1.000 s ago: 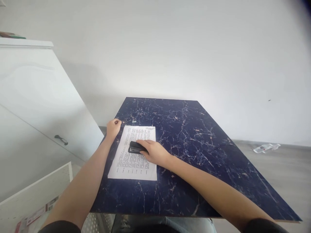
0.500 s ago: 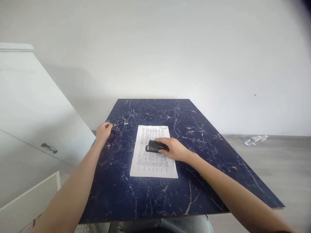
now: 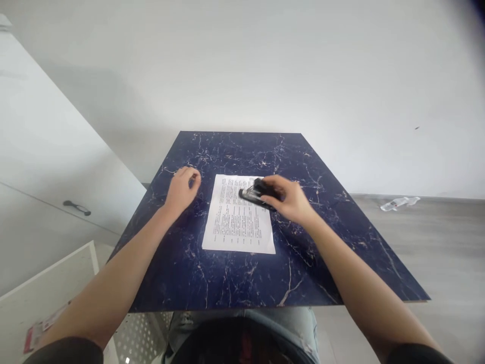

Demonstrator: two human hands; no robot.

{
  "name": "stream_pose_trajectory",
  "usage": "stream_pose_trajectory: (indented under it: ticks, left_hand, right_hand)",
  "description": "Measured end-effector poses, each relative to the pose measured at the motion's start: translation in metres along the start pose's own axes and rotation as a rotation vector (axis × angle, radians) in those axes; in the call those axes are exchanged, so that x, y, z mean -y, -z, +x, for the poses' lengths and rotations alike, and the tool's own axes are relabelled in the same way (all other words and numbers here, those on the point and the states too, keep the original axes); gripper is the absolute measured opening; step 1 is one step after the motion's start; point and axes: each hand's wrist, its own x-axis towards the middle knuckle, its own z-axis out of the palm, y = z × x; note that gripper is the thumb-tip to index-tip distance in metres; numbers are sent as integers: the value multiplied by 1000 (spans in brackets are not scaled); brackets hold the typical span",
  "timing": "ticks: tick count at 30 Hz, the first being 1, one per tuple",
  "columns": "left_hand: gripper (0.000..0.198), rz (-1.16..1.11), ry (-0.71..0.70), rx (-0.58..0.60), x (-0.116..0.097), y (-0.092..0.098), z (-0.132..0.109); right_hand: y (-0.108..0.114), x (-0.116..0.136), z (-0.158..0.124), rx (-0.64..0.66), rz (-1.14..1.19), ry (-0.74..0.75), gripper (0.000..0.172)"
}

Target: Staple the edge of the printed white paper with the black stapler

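A black stapler is held in my right hand, above the upper right part of a printed white sheet of paper. Its jaws look parted, though motion blurs them. The paper lies on the dark blue marbled table. My left hand is to the left of the paper, over the table, with its fingers curled and thumb bent towards them. Whether anything small is between those fingers is hidden.
On the left stands a white cabinet with a dark handle. A white-framed piece with a perforated side is at the lower left. Clear plastic lies on the floor at right, near the wall.
My right hand has lifted the stapler and turned it, moving right over the paper. My left hand has moved right, closer to the paper. The view has tilted downward.
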Motion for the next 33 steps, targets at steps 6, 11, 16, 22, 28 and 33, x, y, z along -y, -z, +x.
stream_pose_trajectory:
  ticks: [6,11,16,22,28,33]
  left_hand:
    - [22,-282,-231,547,-103,-29,-41]
    - [44,-199,-355,596,-125,-49,-68]
    - [78,-120,-375,764,-122,-55,-76]
    - [76,-82,-348,843,-123,-55,-75]
    - [67,-103,-370,762,-120,-58,-76]
    - [64,-110,-363,692,-114,-61,-77]
  right_hand:
    - [60,-22,-7,-88,-224,-42,48]
    - [75,-33,-9,121,-376,-67,41]
    - [82,-34,-10,286,-442,-50,41]
    - [81,-35,-8,428,-430,-48,38]
    - [76,-39,-8,487,-407,-9,33]
    - [75,-38,-9,514,-369,0,32]
